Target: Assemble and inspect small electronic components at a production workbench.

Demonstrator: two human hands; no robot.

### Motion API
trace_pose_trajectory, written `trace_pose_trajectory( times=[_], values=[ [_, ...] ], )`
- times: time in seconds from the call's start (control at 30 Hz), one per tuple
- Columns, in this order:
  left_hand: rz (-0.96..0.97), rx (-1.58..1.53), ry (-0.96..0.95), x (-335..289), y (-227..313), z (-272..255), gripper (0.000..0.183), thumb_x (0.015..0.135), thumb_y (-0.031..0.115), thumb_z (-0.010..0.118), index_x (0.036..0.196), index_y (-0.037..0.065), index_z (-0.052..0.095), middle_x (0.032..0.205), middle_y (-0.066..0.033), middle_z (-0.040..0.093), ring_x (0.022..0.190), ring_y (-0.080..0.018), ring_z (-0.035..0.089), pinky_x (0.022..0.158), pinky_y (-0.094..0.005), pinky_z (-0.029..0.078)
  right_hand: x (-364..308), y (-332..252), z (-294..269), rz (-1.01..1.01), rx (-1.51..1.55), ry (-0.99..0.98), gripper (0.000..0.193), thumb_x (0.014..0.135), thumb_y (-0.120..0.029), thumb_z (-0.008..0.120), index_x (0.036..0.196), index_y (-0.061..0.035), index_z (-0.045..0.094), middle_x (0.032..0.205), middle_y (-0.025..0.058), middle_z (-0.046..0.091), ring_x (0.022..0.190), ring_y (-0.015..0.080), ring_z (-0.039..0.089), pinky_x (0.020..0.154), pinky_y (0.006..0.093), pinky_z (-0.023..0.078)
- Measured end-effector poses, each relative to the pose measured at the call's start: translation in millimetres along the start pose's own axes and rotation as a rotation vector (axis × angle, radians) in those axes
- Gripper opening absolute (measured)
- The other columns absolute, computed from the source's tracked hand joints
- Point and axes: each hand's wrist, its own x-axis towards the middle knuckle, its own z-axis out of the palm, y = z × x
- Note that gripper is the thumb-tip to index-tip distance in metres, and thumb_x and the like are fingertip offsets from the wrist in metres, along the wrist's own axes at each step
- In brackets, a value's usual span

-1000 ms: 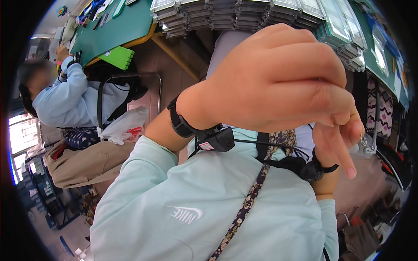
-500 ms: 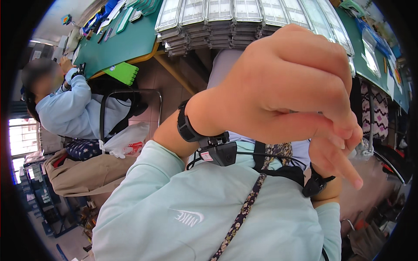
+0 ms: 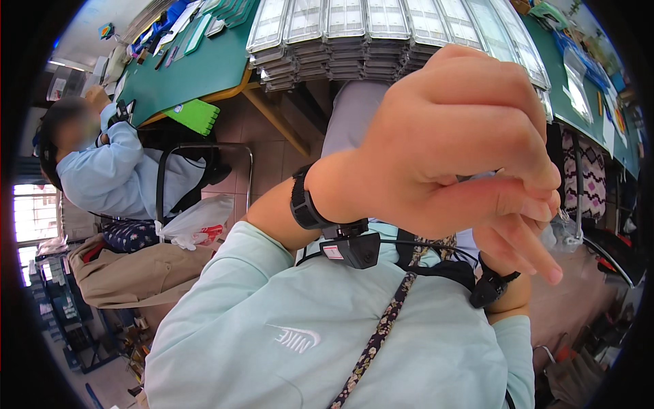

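My left hand [image 3: 463,129] is raised large in front of my chest, its fingers curled and its thumb pressed toward the index fingertip. Just beneath its fingertips is my right hand [image 3: 511,245], partly hidden behind the left. The fingertips of both hands meet in a pinch; one right finger sticks out downward. Whatever they hold, if anything, is too small or too covered to make out. A black strap with a small camera [image 3: 351,250] circles my left wrist, and another black wrist device [image 3: 492,286] sits on the right one.
Stacked clear plastic trays [image 3: 347,24] stand on the green table [image 3: 194,65] ahead. At left a person in light blue [image 3: 112,167] sits by a metal-framed chair with a white plastic bag [image 3: 202,221]. A green folder-like sheet [image 3: 194,116] hangs at the table edge.
My left hand and wrist have shifted slightly down and to the right. The right fingers have drawn up closer behind the left fingertips. The seated person's hand has moved slightly.
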Motion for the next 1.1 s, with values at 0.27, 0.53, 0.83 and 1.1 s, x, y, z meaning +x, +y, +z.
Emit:
trace_pose_trajectory(
  times=[0.27,0.53,0.83,1.1],
  values=[
    [-0.003,0.049,0.03,-4,3,6,0.005,0.071,0.01,0.066,0.072,0.008,0.061,0.068,-0.0007,0.055,0.058,-0.0135,0.053,0.049,-0.026,0.035,6,-1,-13,0.027,0.016,-0.124,0.015,0.088,-0.002,0.045,0.102,0.0029,0.047,0.124,0.0309,0.042,0.049,0.0299,0.063,0.035,0.0281,0.047],
    [-0.136,-0.01,-0.007,-6,11,9,0.007,0.07,0.006,0.064,0.076,0.007,0.061,0.07,-0.0033,0.053,0.059,-0.0157,0.052,0.05,-0.0256,0.039,-1,-4,-18,0.052,-0.039,-0.174,0.02,0.087,-0.001,0.047,0.105,0.004,0.049,0.125,0.0315,0.041,0.053,0.0305,0.065,0.037,0.0297,0.049],
    [-0.217,-0.065,-0.023,-9,16,6,0.014,0.067,0.004,0.06,0.081,0.005,0.062,0.073,-0.0059,0.054,0.063,-0.0175,0.053,0.052,-0.0262,0.042,-16,2,2,-0.132,-0.205,-0.02,0.019,0.083,0.0,0.051,0.102,0.002,0.05,0.131,0.0315,0.035,0.047,0.0303,0.062,0.035,0.0297,0.046],
    [-0.269,-0.047,-0.054,-8,20,4,0.016,0.065,0.005,0.059,0.081,0.005,0.063,0.071,-0.0066,0.055,0.064,-0.0178,0.054,0.052,-0.0267,0.044,-14,8,7,-0.18,-0.272,0.051,0.011,0.081,-0.001,0.054,0.092,0.0008,0.05,0.13,0.0326,0.036,0.046,0.0304,0.062,0.031,0.0302,0.044]
  ],
)
